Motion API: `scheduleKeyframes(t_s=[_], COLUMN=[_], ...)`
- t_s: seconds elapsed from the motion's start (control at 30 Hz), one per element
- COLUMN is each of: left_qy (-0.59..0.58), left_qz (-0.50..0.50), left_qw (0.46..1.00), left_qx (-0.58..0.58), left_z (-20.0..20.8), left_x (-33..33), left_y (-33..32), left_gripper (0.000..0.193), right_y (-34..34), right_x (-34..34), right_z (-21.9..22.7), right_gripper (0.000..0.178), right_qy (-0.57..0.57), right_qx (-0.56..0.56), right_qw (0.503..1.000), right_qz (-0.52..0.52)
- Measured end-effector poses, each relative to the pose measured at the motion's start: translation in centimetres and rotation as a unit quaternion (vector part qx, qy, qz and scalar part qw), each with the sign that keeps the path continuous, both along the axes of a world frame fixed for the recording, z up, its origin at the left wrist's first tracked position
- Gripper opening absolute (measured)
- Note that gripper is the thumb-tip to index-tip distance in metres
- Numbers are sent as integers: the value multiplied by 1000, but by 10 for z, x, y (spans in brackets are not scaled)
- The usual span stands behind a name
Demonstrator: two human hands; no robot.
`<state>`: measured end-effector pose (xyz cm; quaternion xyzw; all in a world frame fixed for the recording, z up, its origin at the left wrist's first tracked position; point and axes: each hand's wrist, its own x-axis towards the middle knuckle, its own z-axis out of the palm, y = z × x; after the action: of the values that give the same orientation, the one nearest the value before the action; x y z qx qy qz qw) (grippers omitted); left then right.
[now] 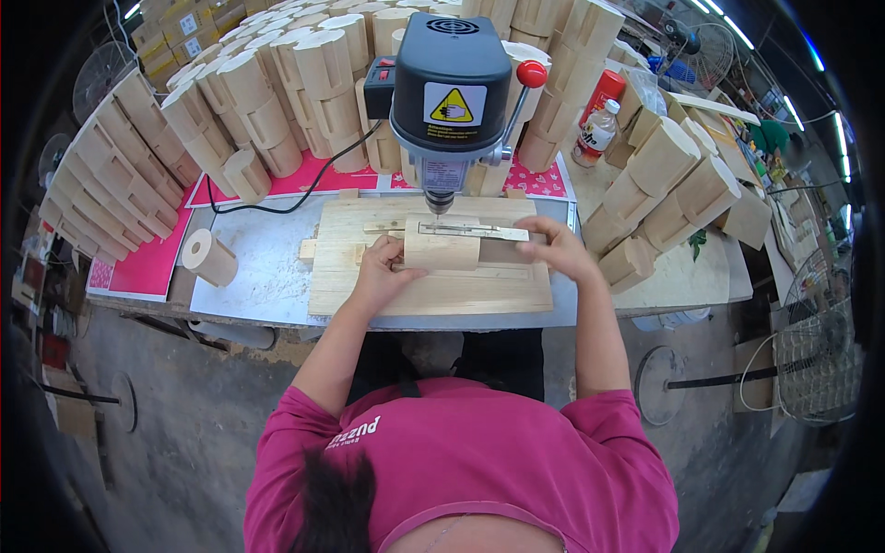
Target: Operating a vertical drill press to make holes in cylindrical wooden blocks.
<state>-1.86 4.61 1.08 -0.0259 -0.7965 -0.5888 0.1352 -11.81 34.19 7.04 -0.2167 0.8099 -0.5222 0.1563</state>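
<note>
**Wood block sitting under the drill press**

The person has a rounded wooden block (441, 251) on a wooden jig board (429, 290), right below the drill press (450, 88). Left hand (383, 272) presses its near edge, fingers together. Right hand (558, 249) pinches the metal strip (472, 229) on top. A plastic bottle (595, 134) stands on the desk (249, 276), contents hard to tell

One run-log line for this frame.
left hand: on wooden block | right hand: steadying block's right end | block: on wooden jig, under drill press
</note>
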Motion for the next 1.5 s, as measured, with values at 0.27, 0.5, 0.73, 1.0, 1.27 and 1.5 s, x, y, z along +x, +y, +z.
scheduleKeyframes(t_s=[0.27,0.5,0.73,1.0,1.27,1.5], left_qy=[98,68,61,60,36,12], left_qz=[19,17,22,26,12,12], left_qw=[981,987,984,984,997,999], left_qx=[-164,-143,-165,-168,-68,-50], left_z=[-7,0,0,-6,-10,-7], left_x=[-1,8,2,-1,10,-1], left_y=[0,5,5,1,1,-1], left_gripper=[43,47,44,45,45,38], right_y=[-51,-77,-61,-61,-34,5], right_x=[-120,-126,-159,-171,-97,28], right_z=[-23,-24,-47,-57,-17,-21], right_gripper=[86,97,83,81,73,49], right_qy=[197,150,140,171,152,-14], right_qx=[82,105,-2,6,-38,-160], right_qw=[962,972,982,978,980,987], right_qz=[-169,-147,-124,-121,-122,-9])
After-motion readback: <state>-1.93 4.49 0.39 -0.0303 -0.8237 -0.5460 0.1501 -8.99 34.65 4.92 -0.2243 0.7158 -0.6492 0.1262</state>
